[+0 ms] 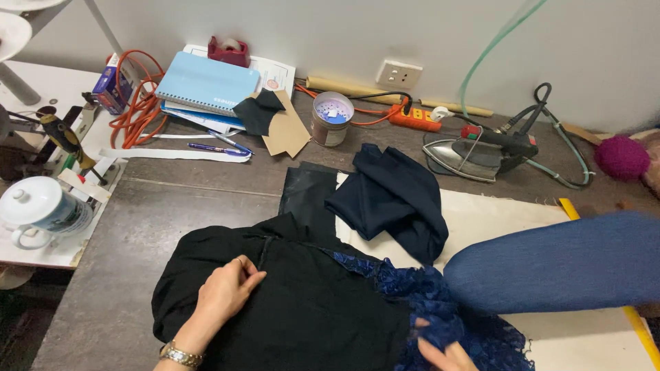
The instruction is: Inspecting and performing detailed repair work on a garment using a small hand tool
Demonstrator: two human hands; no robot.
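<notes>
My left hand (pixel 223 292) rests on a black garment (pixel 295 309) spread on the table, its fingers pinching a fold of the cloth near the neckline. My right hand (pixel 443 352) is low at the frame's bottom edge, fingers gripping the blue lace trim (pixel 447 316) joined to the black garment. My blue sleeve (pixel 557 264) crosses from the right. A folded dark navy fabric piece (pixel 395 196) lies just beyond on a cream pressing cloth (pixel 495 220).
An iron (pixel 481 154) sits at the back right by an orange power strip (pixel 412 118) and hoses. A tin (pixel 331 118), notebooks (pixel 206 86), tape dispenser (pixel 228 51), orange cord (pixel 137 103), pen and a lidded mug (pixel 41 206) stand at the back and left.
</notes>
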